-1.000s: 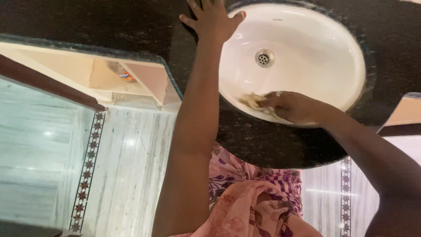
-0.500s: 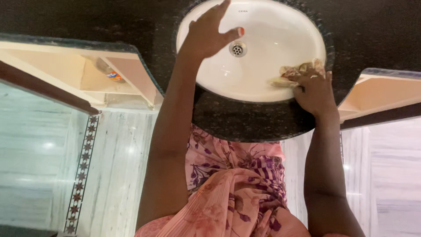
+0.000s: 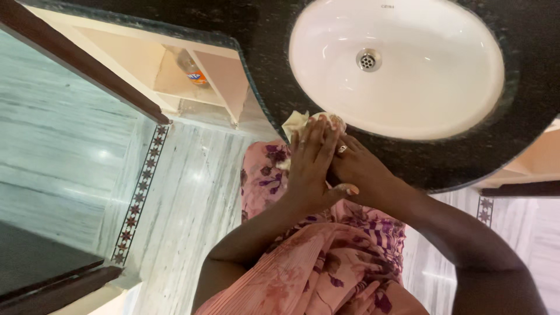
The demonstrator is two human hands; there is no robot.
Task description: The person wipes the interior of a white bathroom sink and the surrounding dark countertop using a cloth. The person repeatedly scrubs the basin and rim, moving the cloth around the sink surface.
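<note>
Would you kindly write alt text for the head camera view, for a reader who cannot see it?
Two hands, left hand over right hand, press a pale cloth together at the front edge of a dark stone counter, beside an oval white sink. A bottle lies on a shelf below.

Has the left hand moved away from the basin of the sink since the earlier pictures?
Yes. The left hand left the white sink and now lies over the right hand and cloth, beside the counter edge.

**Hands and cloth at the counter's front edge**

The sink (image 3: 408, 105) is set in the counter (image 3: 262, 29). The left hand (image 3: 312, 169) lies over the right hand (image 3: 361, 172), before the sink, with the cloth (image 3: 297, 122) between them. A bottle (image 3: 192, 70) stands on the shelf (image 3: 175, 81) below, to the left.
</note>
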